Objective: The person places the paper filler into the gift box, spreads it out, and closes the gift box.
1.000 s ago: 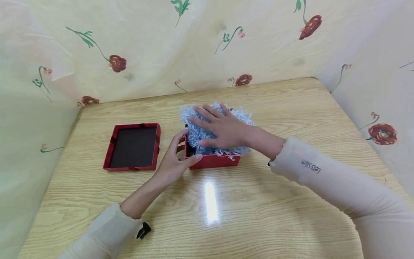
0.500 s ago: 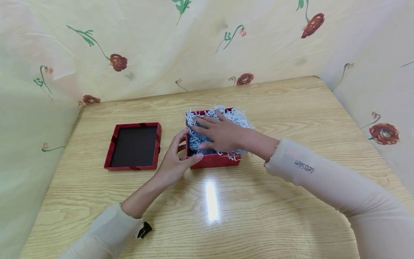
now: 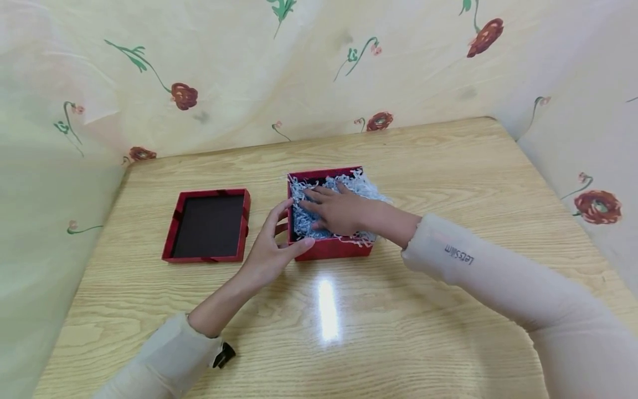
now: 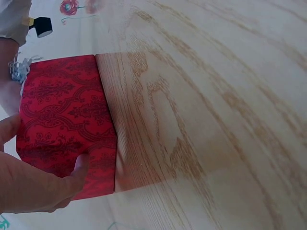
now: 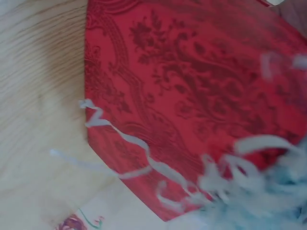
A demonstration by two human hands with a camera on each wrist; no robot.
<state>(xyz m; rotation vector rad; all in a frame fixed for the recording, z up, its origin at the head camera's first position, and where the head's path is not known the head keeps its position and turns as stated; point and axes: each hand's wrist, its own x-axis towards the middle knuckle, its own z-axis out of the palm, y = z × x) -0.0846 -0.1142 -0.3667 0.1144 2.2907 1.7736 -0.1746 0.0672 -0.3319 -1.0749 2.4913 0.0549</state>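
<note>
A red box [image 3: 333, 249] stands in the middle of the table, filled with pale blue shredded paper [image 3: 366, 185]. My left hand [image 3: 269, 252] grips the box's near left corner, its thumb on the front and its fingers at the left side. In the left wrist view, the thumb lies against the box's dark-patterned wall [image 4: 67, 96]. My right hand [image 3: 341, 210] presses down on the shredded paper with fingers spread. Some strands hang over the front and right rims; in the right wrist view, loose strands [image 5: 129, 139] trail across the patterned side.
Left of the box, the red lid [image 3: 205, 226] lies with its black inside facing up. The wooden table [image 3: 423, 332] carries a bright light reflection near the front. Floral cloth [image 3: 239, 83] hangs behind the table and along both sides.
The right hand has pushed down and a little left, and the shredded paper has sunk below the back rim, which now shows. The left hand keeps its grip on the box.
</note>
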